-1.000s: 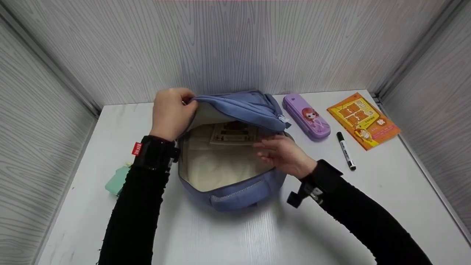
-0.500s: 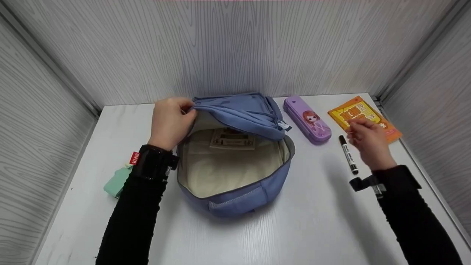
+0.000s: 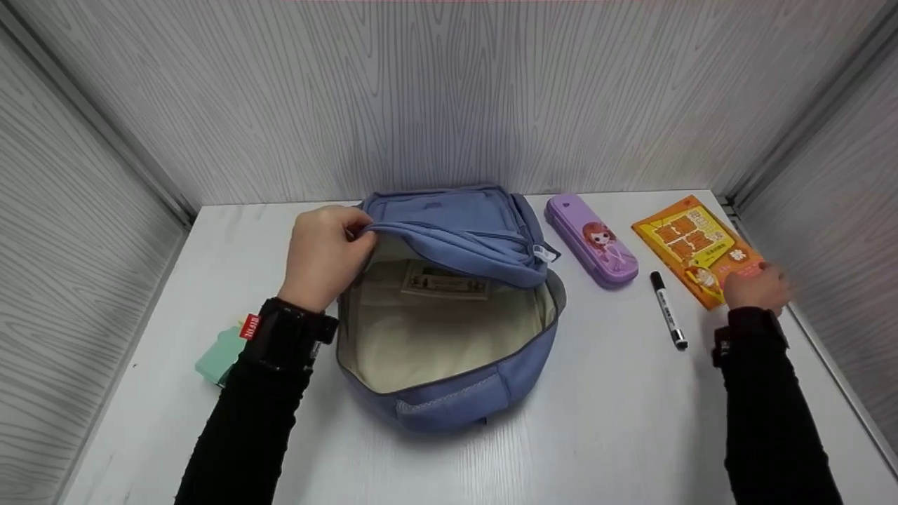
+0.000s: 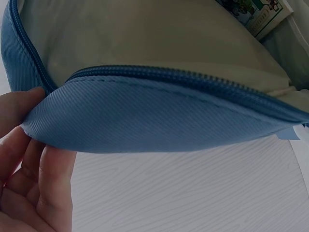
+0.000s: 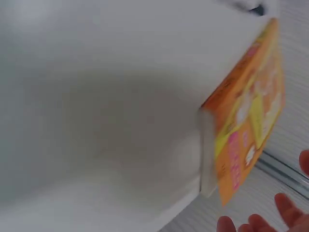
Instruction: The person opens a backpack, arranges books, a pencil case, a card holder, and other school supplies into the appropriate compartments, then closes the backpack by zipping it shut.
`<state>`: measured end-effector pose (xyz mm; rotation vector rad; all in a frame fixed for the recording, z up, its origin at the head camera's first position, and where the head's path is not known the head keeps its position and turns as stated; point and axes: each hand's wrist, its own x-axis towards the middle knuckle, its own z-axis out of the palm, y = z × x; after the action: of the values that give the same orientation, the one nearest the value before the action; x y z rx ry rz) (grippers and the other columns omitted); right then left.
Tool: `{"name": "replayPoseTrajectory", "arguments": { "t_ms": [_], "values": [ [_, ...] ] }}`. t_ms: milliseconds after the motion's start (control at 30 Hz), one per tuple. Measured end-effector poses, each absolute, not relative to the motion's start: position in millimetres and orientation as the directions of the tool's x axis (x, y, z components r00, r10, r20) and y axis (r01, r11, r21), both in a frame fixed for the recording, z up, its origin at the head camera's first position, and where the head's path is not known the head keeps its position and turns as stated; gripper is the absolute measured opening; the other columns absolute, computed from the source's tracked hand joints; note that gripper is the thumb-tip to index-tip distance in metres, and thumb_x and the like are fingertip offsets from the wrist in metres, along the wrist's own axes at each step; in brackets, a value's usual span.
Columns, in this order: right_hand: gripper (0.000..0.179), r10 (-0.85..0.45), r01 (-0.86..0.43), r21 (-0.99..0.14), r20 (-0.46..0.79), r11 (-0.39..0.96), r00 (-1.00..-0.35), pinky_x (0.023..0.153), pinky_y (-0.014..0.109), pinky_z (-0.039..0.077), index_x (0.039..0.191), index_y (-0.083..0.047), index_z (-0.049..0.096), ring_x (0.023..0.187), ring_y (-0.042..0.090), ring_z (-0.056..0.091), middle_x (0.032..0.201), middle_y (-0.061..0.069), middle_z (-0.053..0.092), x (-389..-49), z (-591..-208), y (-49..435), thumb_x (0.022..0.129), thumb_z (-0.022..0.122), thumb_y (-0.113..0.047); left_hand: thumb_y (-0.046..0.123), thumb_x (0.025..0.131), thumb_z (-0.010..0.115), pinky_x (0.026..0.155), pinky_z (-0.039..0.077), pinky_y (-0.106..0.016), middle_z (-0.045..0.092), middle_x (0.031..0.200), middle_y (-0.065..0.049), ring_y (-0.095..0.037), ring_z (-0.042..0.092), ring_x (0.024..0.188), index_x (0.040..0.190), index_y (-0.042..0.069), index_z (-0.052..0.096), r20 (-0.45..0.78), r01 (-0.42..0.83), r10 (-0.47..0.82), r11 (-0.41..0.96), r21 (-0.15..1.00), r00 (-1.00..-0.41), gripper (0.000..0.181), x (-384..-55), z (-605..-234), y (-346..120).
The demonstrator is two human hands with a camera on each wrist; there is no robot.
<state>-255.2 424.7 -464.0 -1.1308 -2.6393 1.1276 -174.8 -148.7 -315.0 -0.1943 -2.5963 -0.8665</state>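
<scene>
A blue backpack (image 3: 452, 407) lies on the table with its main compartment unzipped. My left hand (image 3: 326, 256) pinches the edge of its raised front flap (image 3: 456, 245), fabric between thumb and fingers; in the left wrist view the zipper teeth (image 4: 145, 71) run along that edge. Inside the pale lining is a small printed booklet (image 3: 443, 283), partly hidden by the flap. At the right, my right hand (image 3: 761, 289) is at the near right corner of an orange book (image 3: 684, 242). In the right wrist view, its fingers are spread beside the thick book (image 5: 251, 121), holding nothing.
Right of the backpack lie a purple pencil case (image 3: 593, 242) with a cartoon girl and a black-and-white marker (image 3: 668, 311). A mint-green object (image 3: 221, 354) sits partly behind the left forearm. Wood-grain panels (image 3: 449, 98) enclose the table's back and sides.
My right hand has left the backpack opening and moved right, past the marker, to the orange book's corner. The left hand keeps its grip on the flap, which now sits slightly lower in view.
</scene>
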Motion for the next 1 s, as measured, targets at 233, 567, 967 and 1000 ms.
{"name": "replayPoseTrajectory", "arguments": {
  "t_ms": [233,567,967,1000],
  "values": [
    [0.077,0.439,0.516,-0.358,-0.278,0.778,-0.855,0.112,0.077,0.014,0.158,-0.005,0.001,0.147,0.058,-0.006,0.159,0.038,-0.013,-249.7,-492.9,463.2,0.099,0.039,-0.038,0.006,0.086,0.068,0.071,0.054,-0.044,0.075,0.085,-0.017,-0.03,0.069,0.079,0.092,0.0,0.077,0.406,0.275,0.037,0.792,0.545,-0.913,0.013,-164.1,-320.0,-146.5],
    [0.094,0.45,0.56,-0.298,-0.364,0.773,-0.816,0.114,0.076,0.006,0.154,0.006,-0.006,0.146,0.058,-0.007,0.156,0.042,-0.01,-241.9,-509.2,482.3,0.098,0.042,-0.051,0.005,0.084,0.069,0.071,0.054,-0.044,0.074,0.083,-0.017,-0.03,0.068,0.077,0.09,0.0,0.077,0.414,0.299,0.065,0.795,0.529,-0.908,0.011,-155.0,-324.6,-147.1],
    [0.153,0.339,0.529,-0.222,-0.555,0.819,-0.759,0.109,0.07,0.027,0.148,0.014,-0.018,0.135,0.063,0.015,0.146,0.051,0.002,-247.1,-498.7,498.6,0.065,0.07,-0.079,0.006,0.085,0.07,0.071,0.054,-0.044,0.074,0.083,-0.017,-0.03,0.068,0.077,0.091,0.0,0.077,0.423,0.286,0.039,0.792,0.539,-0.905,0.011,-156.6,-320.9,-148.1],
    [0.15,0.337,0.527,-0.215,-0.564,0.822,-0.754,0.104,0.066,0.035,0.147,0.017,-0.014,0.126,0.062,0.023,0.142,0.052,0.009,-245.9,-495.2,496.2,0.066,0.07,-0.078,0.006,0.085,0.07,0.071,0.054,-0.044,0.074,0.084,-0.017,-0.03,0.069,0.077,0.091,0.0,0.077,0.424,0.286,0.038,0.792,0.54,-0.905,0.011,-156.7,-320.8,-148.4]
  ]
}}
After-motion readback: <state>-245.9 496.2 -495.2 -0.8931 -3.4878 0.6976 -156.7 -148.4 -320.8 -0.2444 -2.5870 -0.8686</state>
